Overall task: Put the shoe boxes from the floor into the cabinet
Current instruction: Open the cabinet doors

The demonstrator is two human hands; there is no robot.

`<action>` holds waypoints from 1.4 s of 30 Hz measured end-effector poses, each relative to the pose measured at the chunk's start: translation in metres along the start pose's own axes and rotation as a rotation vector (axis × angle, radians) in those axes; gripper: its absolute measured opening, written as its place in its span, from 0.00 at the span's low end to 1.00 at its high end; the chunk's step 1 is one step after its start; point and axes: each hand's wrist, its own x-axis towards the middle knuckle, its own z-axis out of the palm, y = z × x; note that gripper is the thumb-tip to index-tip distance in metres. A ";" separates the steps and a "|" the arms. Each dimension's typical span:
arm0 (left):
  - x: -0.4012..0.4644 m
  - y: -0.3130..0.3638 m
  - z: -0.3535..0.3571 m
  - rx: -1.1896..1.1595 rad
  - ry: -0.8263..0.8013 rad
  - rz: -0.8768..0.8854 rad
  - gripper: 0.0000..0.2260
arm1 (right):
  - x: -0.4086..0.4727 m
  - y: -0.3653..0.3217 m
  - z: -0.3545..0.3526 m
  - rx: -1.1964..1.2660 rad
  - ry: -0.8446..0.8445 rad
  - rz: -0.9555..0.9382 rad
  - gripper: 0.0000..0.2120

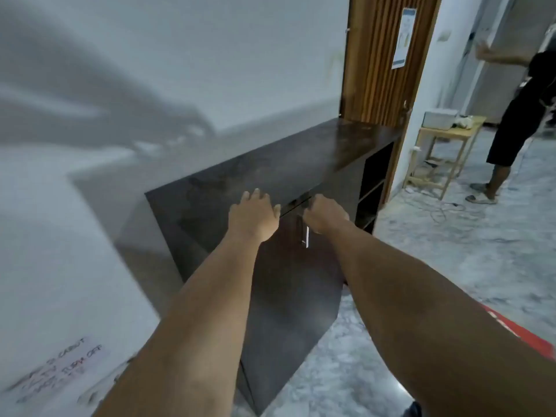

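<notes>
A dark brown cabinet point(270, 164) stands against the white wall, its two front doors point(288, 290) nearly shut with a thin gap at the top. My left hand point(252, 215) lies on the cabinet's top front edge, fingers spread, thumb at the gap. My right hand point(325, 213) is curled over the top edge of the right door, just above a metal handle point(307, 237). At the lower right, a red and white object point(517, 335) pokes out from behind my right forearm; I cannot tell whether it is a shoe box. The view is blurred by motion.
Open shelves point(371, 188) form the cabinet's right end, next to a slatted wooden door point(382, 55). Beyond it stand a small wooden table point(442, 152) and a person in dark clothes point(517, 115). Cables point(436, 209) trail over the grey floor. A white appliance point(45, 266) fills the left.
</notes>
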 end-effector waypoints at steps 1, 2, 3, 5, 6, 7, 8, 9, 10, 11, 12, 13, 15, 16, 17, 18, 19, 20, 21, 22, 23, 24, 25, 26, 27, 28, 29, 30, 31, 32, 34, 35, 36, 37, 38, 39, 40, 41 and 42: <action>0.003 0.001 0.009 -0.002 -0.039 -0.014 0.28 | 0.003 0.004 0.011 0.005 -0.024 0.013 0.21; 0.009 0.002 0.018 0.000 -0.024 -0.015 0.28 | 0.011 0.009 0.024 0.041 -0.033 0.019 0.22; 0.012 0.002 0.029 0.022 0.009 -0.021 0.27 | 0.013 0.014 0.038 0.062 -0.041 0.024 0.21; 0.015 0.006 0.038 0.024 0.082 -0.014 0.26 | 0.013 0.017 0.056 0.109 -0.031 0.065 0.21; 0.017 0.010 0.038 0.009 0.100 -0.008 0.26 | 0.015 0.019 0.061 0.137 -0.018 0.077 0.20; 0.019 0.011 0.038 0.003 0.112 -0.006 0.25 | 0.017 0.021 0.064 0.163 0.006 0.078 0.20; 0.020 0.011 0.037 0.001 0.113 -0.009 0.25 | 0.018 0.023 0.064 0.195 0.012 0.087 0.19; 0.021 0.011 0.036 -0.009 0.098 -0.010 0.25 | 0.016 0.026 0.063 0.230 0.007 0.092 0.19; 0.020 0.010 0.036 -0.025 0.077 -0.005 0.25 | 0.012 0.030 0.060 0.269 -0.006 0.106 0.19; 0.018 0.009 0.036 -0.043 0.062 0.001 0.26 | 0.007 0.034 0.057 0.307 -0.013 0.118 0.18; 0.016 0.009 0.035 -0.057 0.049 0.008 0.26 | 0.000 0.039 0.054 0.349 -0.020 0.140 0.17; 0.013 0.009 0.033 -0.064 0.033 0.015 0.26 | -0.009 0.043 0.052 0.395 -0.023 0.171 0.16; 0.005 0.010 0.028 -0.060 0.005 0.023 0.27 | -0.029 0.053 0.047 0.489 -0.004 0.247 0.19; -0.001 0.011 0.026 -0.050 -0.013 0.017 0.28 | -0.039 0.061 0.047 0.540 0.005 0.284 0.21; -0.007 0.012 0.025 -0.038 -0.029 0.015 0.29 | -0.049 0.067 0.046 0.581 0.012 0.308 0.22; -0.013 0.013 0.022 -0.033 -0.047 0.013 0.30 | -0.050 0.082 0.051 0.606 0.004 0.316 0.22; -0.020 0.014 0.019 -0.031 -0.064 0.010 0.31 | -0.058 0.094 0.052 0.642 0.007 0.329 0.21; -0.028 0.014 0.016 -0.027 -0.079 0.006 0.32 | -0.075 0.100 0.046 0.685 0.017 0.345 0.20; -0.035 0.014 0.014 -0.019 -0.091 0.004 0.33 | -0.095 0.102 0.038 0.726 0.036 0.354 0.19; -0.041 0.013 0.012 -0.011 -0.101 0.003 0.34 | -0.119 0.102 0.028 0.762 0.069 0.363 0.19; -0.049 0.012 0.010 -0.003 -0.109 0.003 0.35 | -0.140 0.105 0.022 0.800 0.093 0.389 0.22; -0.056 0.010 0.009 0.005 -0.112 0.004 0.36 | -0.162 0.106 0.014 0.809 0.136 0.389 0.25; -0.063 0.009 0.007 0.012 -0.113 0.000 0.37 | -0.182 0.108 0.008 0.738 0.197 0.360 0.28; -0.070 0.007 0.005 0.017 -0.118 -0.007 0.38 | -0.200 0.112 0.003 0.640 0.259 0.328 0.30; -0.078 0.005 0.002 0.022 -0.125 -0.014 0.38 | -0.215 0.114 -0.002 0.599 0.326 0.322 0.32; -0.085 0.003 0.000 0.027 -0.134 -0.019 0.38 | -0.227 0.114 -0.006 0.621 0.356 0.329 0.33; -0.091 0.000 -0.003 0.035 -0.143 -0.022 0.39 | -0.236 0.110 -0.009 0.721 0.362 0.344 0.33; -0.096 -0.002 -0.005 0.041 -0.152 -0.024 0.39 | -0.243 0.105 -0.013 0.831 0.298 0.384 0.31; -0.101 -0.004 -0.007 0.046 -0.162 -0.023 0.39 | -0.249 0.099 -0.016 0.912 0.180 0.424 0.28; -0.106 -0.006 -0.009 0.051 -0.174 -0.023 0.39 | -0.256 0.092 -0.020 0.940 0.042 0.442 0.26; -0.114 -0.009 -0.013 0.057 -0.201 -0.024 0.40 | -0.272 0.079 -0.025 0.968 -0.196 0.412 0.23; -0.117 -0.010 -0.014 0.058 -0.212 -0.019 0.40 | -0.278 0.075 -0.025 0.978 -0.287 0.396 0.23; -0.120 -0.011 -0.014 0.060 -0.220 -0.005 0.41 | -0.282 0.071 -0.024 0.974 -0.360 0.389 0.24; -0.121 -0.013 -0.015 0.062 -0.227 0.015 0.42 | -0.285 0.068 -0.021 0.960 -0.422 0.387 0.26; -0.123 -0.015 -0.015 0.062 -0.232 0.038 0.43 | -0.285 0.066 -0.017 0.943 -0.484 0.380 0.27; -0.124 -0.018 -0.015 0.061 -0.234 0.060 0.43 | -0.285 0.063 -0.013 0.927 -0.541 0.365 0.28; -0.124 -0.021 -0.016 0.059 -0.234 0.081 0.43 | -0.283 0.060 -0.008 0.899 -0.581 0.357 0.28; -0.125 -0.025 -0.016 0.059 -0.234 0.100 0.43 | -0.282 0.055 -0.002 0.876 -0.606 0.354 0.26; -0.126 -0.027 -0.016 0.063 -0.230 0.115 0.43 | -0.282 0.050 0.003 0.853 -0.626 0.349 0.24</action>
